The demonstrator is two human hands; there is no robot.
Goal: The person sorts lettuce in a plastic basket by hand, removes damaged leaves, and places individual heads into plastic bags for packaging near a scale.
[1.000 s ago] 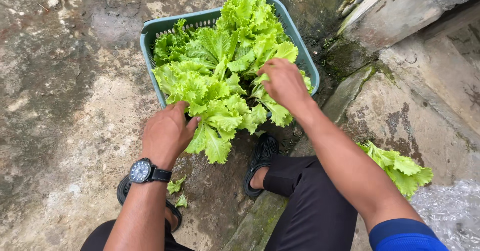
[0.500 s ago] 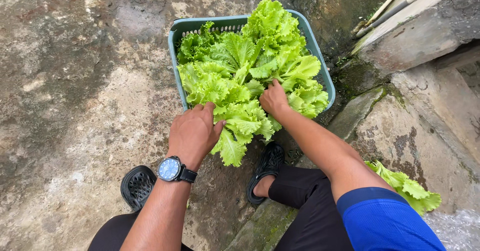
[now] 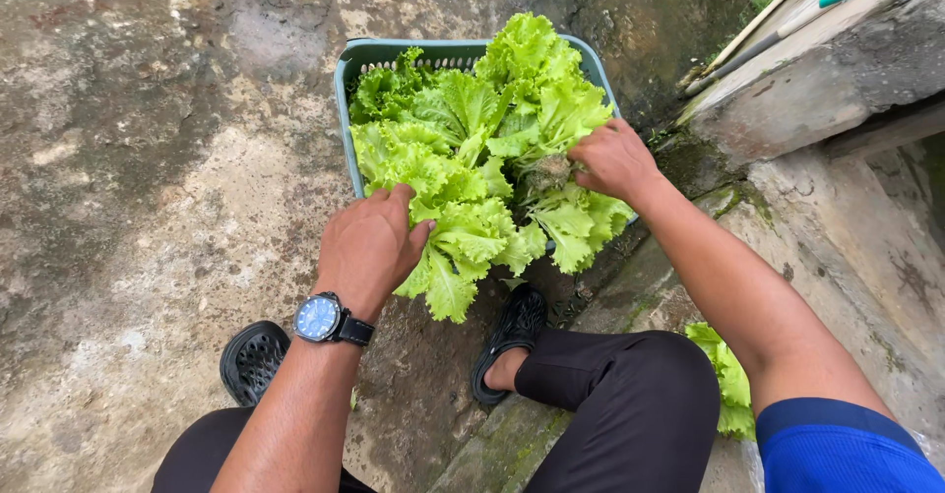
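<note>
the right hand [image 3: 612,160] now sits further right than before, fingers pinching the pale root end of a lettuce head [image 3: 551,173] in the teal basket [image 3: 345,80]. the left hand [image 3: 369,247] stays flat on the near leaves [image 3: 448,247], palm down, gripping nothing. the lettuce lies lengthwise along the basket, stem ends pointing right, leafy tips spilling over the near rim towards the black sandals [image 3: 507,340].

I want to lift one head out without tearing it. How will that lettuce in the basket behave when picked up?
The lettuce looks floppy: its frilly leaves droop over the teal basket rim. Probably light for its bulk and easily bruised. The right hand is at a stem base, likely the firmest hold.
</note>
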